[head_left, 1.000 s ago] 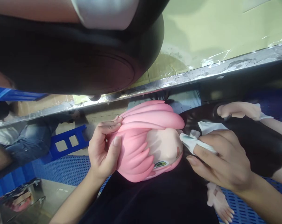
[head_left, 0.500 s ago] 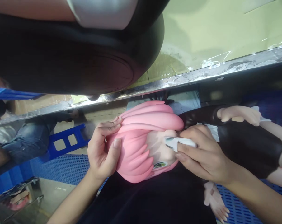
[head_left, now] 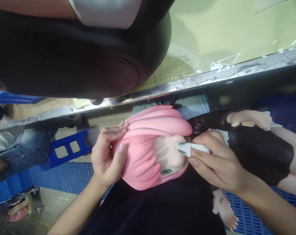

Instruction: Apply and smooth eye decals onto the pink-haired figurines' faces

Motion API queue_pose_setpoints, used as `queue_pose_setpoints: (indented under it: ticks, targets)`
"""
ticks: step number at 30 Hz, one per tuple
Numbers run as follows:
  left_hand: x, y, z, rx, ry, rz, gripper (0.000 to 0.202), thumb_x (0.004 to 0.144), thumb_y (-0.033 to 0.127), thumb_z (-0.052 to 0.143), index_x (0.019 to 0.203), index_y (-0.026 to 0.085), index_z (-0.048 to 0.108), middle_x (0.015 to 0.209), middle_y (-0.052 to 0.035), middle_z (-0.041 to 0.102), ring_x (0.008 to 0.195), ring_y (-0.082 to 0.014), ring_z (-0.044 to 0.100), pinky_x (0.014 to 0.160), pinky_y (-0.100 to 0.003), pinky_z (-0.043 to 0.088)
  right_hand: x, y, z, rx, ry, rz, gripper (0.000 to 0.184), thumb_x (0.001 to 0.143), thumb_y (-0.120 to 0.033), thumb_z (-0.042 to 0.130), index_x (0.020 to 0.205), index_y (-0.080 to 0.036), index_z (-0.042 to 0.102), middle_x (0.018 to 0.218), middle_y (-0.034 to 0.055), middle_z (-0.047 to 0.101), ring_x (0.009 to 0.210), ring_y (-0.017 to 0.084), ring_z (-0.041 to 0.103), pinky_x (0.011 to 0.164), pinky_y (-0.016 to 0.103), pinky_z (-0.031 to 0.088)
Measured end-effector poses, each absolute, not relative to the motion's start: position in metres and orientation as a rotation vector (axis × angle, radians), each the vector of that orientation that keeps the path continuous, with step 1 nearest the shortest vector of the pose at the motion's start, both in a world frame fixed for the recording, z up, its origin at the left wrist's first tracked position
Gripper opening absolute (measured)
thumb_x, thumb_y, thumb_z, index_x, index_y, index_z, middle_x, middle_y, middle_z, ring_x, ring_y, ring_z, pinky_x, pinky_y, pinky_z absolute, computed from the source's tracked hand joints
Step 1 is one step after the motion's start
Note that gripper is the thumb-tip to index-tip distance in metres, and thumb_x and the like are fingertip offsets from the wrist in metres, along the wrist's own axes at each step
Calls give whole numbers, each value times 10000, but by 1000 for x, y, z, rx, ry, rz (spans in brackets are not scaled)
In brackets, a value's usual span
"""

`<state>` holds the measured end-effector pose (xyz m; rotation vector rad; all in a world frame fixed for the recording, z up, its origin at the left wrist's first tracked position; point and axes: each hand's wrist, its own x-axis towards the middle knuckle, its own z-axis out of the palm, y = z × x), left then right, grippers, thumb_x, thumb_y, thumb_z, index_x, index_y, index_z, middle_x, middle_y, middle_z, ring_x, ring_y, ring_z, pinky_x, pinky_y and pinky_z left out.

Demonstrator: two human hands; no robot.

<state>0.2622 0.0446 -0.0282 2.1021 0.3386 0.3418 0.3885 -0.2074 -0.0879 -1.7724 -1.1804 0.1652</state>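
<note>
A large doll figure with pink hair [head_left: 150, 140] and a black dress [head_left: 258, 153] lies across my lap, head to the left. My left hand [head_left: 106, 156] is closed around the back of the pink head and steadies it. My right hand [head_left: 216, 161] pinches a small white wipe [head_left: 187, 148] and presses its tip against the doll's face beside the green eye. The doll's pale arm [head_left: 251, 118] reaches right above my right hand, and another pale doll hand [head_left: 223, 212] shows below my wrist.
A big black rounded object [head_left: 72, 55] fills the top left. A metal-edged table with a green top [head_left: 223, 29] crosses above the doll. Blue plastic crates [head_left: 64, 163] stand on the floor left, and another person in jeans [head_left: 20, 153] sits at far left.
My right hand moved left and brought the white wipe from the doll's neck onto its face. My left hand has kept its hold on the head.
</note>
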Motion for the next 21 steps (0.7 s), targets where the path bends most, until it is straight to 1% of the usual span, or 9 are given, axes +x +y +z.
queue_pose_setpoints:
  ticks: [3,6,9,12,14,17,19,21]
  targets:
    - [263,45,-29,2110,323,356,189,976,216,599,1150,211,675,1108,-65,683,1157,-231,651,1120,-449,511,390,-218,-85,-1823,-1138,172,99,910,-55,573,907,-143,617,863,67,556,761,179,493,651,348,447]
    - [263,46,-29,2124,319,359,195,977,224,600,1157,216,674,1111,-63,688,1155,-236,652,1118,-462,514,389,-224,-82,-1782,-1050,170,175,877,2,551,934,-158,594,867,68,541,763,189,510,622,348,458]
    - [263,46,-28,2121,331,366,188,978,231,604,1147,207,681,1096,-64,688,1146,-233,655,1118,-451,517,387,-224,-79,-1732,-951,217,214,880,19,493,962,-166,564,899,85,522,809,213,523,637,372,466]
    - [262,46,-28,2118,350,368,186,979,243,608,1145,212,687,1096,-66,687,1145,-240,654,1117,-467,516,386,-222,-78,-1748,-965,248,197,883,14,481,941,-162,548,897,82,503,818,210,506,645,368,459]
    - [262,45,-27,2110,354,361,189,979,242,607,1147,209,688,1103,-73,688,1146,-248,651,1121,-484,510,386,-220,-80,-1745,-1051,208,148,891,-27,515,962,-146,567,892,78,502,802,203,493,641,365,451]
    - [261,45,-28,2106,350,353,194,977,230,605,1151,204,686,1114,-83,689,1158,-256,646,1129,-502,503,384,-214,-84,-1756,-1167,121,111,916,-116,561,1014,-124,610,893,82,540,779,202,491,661,381,445]
    - [261,45,-28,2117,341,355,195,976,232,604,1152,207,683,1114,-81,690,1164,-255,650,1125,-498,506,383,-208,-86,-1785,-1222,79,123,947,-192,561,1020,-124,633,903,95,576,798,216,509,691,391,452]
    - [261,46,-29,2130,337,362,189,972,246,608,1142,211,681,1104,-77,693,1164,-258,659,1113,-491,515,383,-201,-86,-1809,-1275,31,174,980,-269,537,995,-139,651,926,102,607,837,230,522,729,393,458]
